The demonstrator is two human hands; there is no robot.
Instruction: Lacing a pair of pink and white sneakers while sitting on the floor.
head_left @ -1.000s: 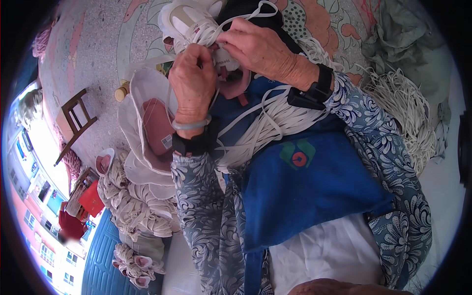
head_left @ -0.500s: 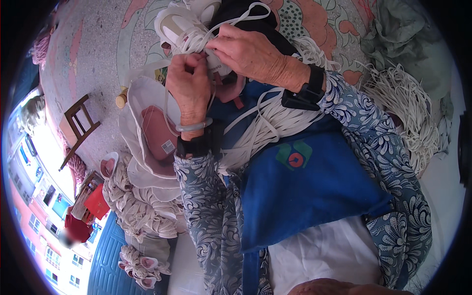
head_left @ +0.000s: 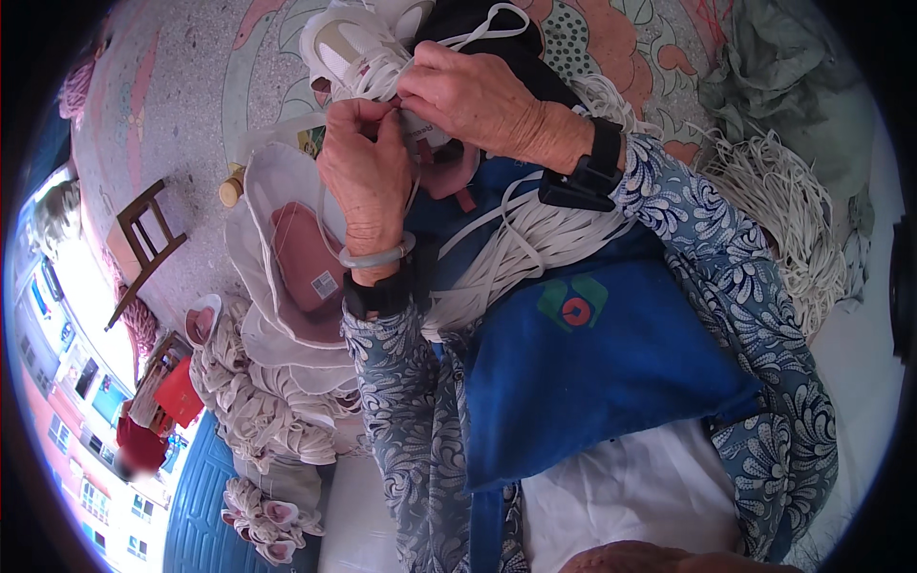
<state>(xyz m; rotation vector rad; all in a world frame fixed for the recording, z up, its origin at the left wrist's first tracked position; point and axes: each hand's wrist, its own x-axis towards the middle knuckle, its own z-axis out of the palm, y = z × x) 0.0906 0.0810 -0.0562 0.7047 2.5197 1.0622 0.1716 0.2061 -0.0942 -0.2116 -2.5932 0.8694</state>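
In the frame's upper centre, the left hand (head_left: 366, 170) and right hand (head_left: 482, 98) pinch narrowly at flat white lace (head_left: 374, 78) on the white-and-beige mesh shoe (head_left: 331, 50), meeting there probably to control its tension.

Upper centre, a shoe tongue (head_left: 420, 125) is lettered; left of centre, an insole (head_left: 298, 250) is labelled; right of centre, blue cloth (head_left: 611, 377) is emblem-printed.

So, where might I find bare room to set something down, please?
Bare floor shows between the wooden chair and the white shoe. Crowded: around the left hand and right hand, the laces across the blue apron, and the heaped pale bundles.
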